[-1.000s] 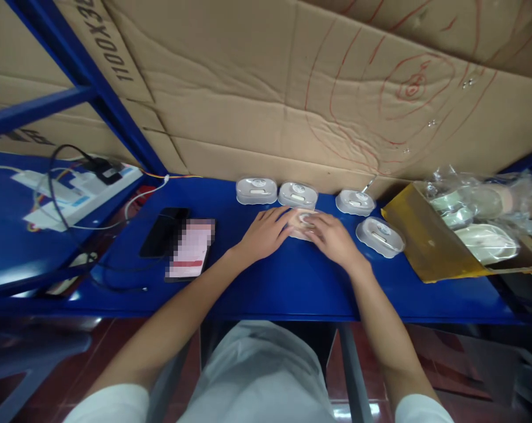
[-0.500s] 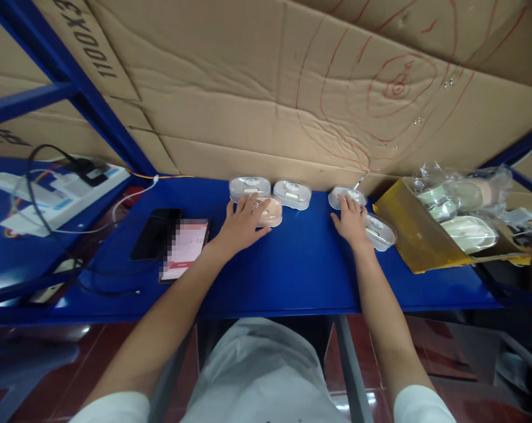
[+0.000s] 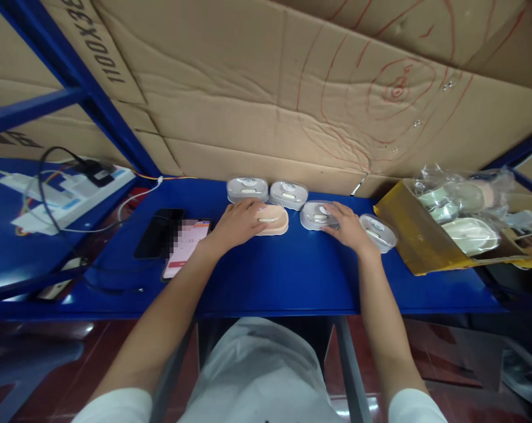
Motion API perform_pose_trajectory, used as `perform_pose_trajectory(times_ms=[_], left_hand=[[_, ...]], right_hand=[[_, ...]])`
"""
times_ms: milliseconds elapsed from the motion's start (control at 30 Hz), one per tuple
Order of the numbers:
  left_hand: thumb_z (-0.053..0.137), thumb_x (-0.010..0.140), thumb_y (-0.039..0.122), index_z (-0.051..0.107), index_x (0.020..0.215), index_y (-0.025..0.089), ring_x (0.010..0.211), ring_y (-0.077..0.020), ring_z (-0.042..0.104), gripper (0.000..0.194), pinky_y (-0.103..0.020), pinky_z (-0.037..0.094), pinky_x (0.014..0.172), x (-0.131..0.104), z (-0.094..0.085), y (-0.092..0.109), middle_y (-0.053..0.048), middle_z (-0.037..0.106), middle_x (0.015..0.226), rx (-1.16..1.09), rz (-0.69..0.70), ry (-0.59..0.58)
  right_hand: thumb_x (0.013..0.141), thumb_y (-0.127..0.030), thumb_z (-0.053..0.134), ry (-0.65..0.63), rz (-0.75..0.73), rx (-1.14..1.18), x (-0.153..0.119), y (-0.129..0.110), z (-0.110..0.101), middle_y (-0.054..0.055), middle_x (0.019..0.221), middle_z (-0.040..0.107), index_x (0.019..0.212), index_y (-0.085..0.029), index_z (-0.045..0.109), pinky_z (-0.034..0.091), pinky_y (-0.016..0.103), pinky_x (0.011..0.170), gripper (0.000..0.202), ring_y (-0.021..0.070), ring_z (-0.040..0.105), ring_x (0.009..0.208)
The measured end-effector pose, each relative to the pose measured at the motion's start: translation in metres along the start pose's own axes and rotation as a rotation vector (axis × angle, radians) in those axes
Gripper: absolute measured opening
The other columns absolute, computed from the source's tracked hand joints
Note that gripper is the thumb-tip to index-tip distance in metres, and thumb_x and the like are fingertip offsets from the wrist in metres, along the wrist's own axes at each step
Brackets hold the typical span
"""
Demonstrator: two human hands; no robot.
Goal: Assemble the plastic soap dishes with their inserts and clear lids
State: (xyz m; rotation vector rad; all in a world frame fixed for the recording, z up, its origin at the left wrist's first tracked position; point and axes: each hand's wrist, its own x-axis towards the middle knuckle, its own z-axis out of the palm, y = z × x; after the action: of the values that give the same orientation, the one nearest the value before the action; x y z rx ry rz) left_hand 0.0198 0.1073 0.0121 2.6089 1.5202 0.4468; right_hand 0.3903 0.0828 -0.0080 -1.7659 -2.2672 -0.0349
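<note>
My left hand (image 3: 242, 224) grips the left end of a peach oval case (image 3: 277, 220), thumb on the near side and fingers over the far side. A grey oval case with a clear lid (image 3: 310, 216) is held at its right end by my right hand (image 3: 347, 225). Both cases lie on the blue table (image 3: 275, 276), a small gap apart. Behind them stand two more clear-lidded cases, one at the left (image 3: 247, 189) and another beside it (image 3: 289, 195). One further grey case (image 3: 379, 232) lies just right of my right hand, partly covered by it.
An open cardboard box (image 3: 409, 244) with wrapped oval pieces stands at the right. To the left lie a black phone (image 3: 154, 234) and a lit phone (image 3: 189, 247). Beyond them are a power strip (image 3: 78, 197) and loose cables. A cardboard wall (image 3: 231, 106) closes off the back.
My right hand has drawn its grey case leftward and nearer to me. The peach case has moved slightly right and nearer under my left hand.
</note>
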Motion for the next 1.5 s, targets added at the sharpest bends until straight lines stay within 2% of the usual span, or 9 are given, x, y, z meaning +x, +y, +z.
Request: perform_pose_trajectory(times_ms=[267,567,700,833,1033,1167,1267,1400,1500], left_hand=[[0.051,0.111,0.04,0.065,0.141,0.022,0.138,-0.033,0.061,0.038,-0.047,0.046,0.116,0.004,0.005,-0.002,-0.012,0.067,0.147,-0.014,0.007,0.081],[0.045,0.109,0.023,0.062,0.147,0.022,0.146,-0.0329,0.052,0.041,-0.05,0.041,0.12,0.004,-0.003,0.006,-0.014,0.058,0.154,-0.021,-0.091,0.188],[0.059,0.103,0.024,0.056,0.154,0.024,0.152,-0.0364,0.046,0.051,-0.055,0.037,0.123,0.03,-0.014,-0.018,-0.015,0.051,0.162,-0.034,-0.17,0.167],[0.082,0.088,0.03,0.057,0.156,0.027,0.152,-0.0408,0.047,0.072,-0.059,0.039,0.123,0.065,-0.017,-0.051,-0.014,0.053,0.163,-0.055,-0.227,0.056],[0.064,0.103,0.049,0.062,0.15,0.029,0.142,-0.0299,0.059,0.05,-0.042,0.045,0.121,0.073,-0.013,-0.069,-0.005,0.065,0.154,-0.082,-0.221,0.014],[0.044,0.112,0.051,0.054,0.156,0.025,0.144,-0.0295,0.057,0.053,-0.043,0.045,0.12,0.068,-0.009,-0.068,-0.009,0.062,0.156,-0.086,-0.244,0.061],[0.048,0.11,0.041,0.056,0.154,0.02,0.144,-0.0344,0.056,0.049,-0.05,0.046,0.118,0.065,-0.008,-0.061,-0.017,0.061,0.153,-0.058,-0.265,0.075],[0.057,0.103,0.027,0.063,0.146,0.024,0.144,-0.0366,0.054,0.043,-0.057,0.041,0.12,0.06,-0.007,-0.043,-0.016,0.061,0.15,0.001,-0.213,0.077],[0.061,0.1,0.021,0.073,0.13,0.026,0.136,-0.032,0.062,0.033,-0.048,0.046,0.117,0.06,-0.007,-0.03,-0.011,0.069,0.137,0.029,-0.133,0.008]], right_hand=[[0.11,-0.06,0.05,0.025,-0.035,0.048,0.001,-0.051,-0.005,0.012,0.141,0.072,0.149,-0.029,0.066,0.047,0.052,0.108,0.052,0.0346,0.065,0.129],[0.107,-0.024,0.041,0.204,0.056,0.077,0.007,-0.036,-0.007,0.016,0.153,0.064,0.146,-0.019,0.063,0.042,0.055,0.117,0.045,0.0335,0.058,0.142],[0.109,-0.027,0.043,0.104,-0.063,0.103,0.038,-0.043,-0.004,0.012,0.156,0.062,0.148,-0.022,0.062,0.041,0.048,0.121,0.044,0.0273,0.055,0.147],[0.102,-0.037,0.066,-0.027,-0.145,0.108,0.09,-0.059,0.01,0.012,0.171,0.047,0.161,-0.027,0.051,0.04,0.054,0.122,0.062,0.0317,0.046,0.156],[0.104,-0.044,0.066,-0.081,-0.114,0.1,0.117,-0.062,0.012,0.012,0.16,0.06,0.152,-0.029,0.063,0.039,0.053,0.119,0.051,0.0335,0.053,0.149],[0.113,-0.048,0.044,-0.075,-0.025,0.059,0.101,-0.045,-0.006,0.013,0.143,0.073,0.147,-0.026,0.066,0.038,0.057,0.117,0.046,0.0349,0.064,0.135],[0.112,-0.04,0.046,-0.06,0.044,-0.001,0.094,-0.039,-0.02,0.017,0.142,0.073,0.145,-0.022,0.067,0.039,0.06,0.114,0.043,0.0383,0.063,0.135],[0.107,-0.025,0.053,-0.066,-0.001,-0.031,0.092,-0.055,-0.027,0.016,0.15,0.067,0.144,-0.021,0.066,0.042,0.05,0.114,0.04,0.0339,0.06,0.14],[0.104,-0.033,0.064,-0.148,-0.106,-0.016,0.092,-0.079,-0.022,0.01,0.138,0.075,0.135,-0.024,0.072,0.047,0.038,0.106,0.033,0.0275,0.068,0.128]])
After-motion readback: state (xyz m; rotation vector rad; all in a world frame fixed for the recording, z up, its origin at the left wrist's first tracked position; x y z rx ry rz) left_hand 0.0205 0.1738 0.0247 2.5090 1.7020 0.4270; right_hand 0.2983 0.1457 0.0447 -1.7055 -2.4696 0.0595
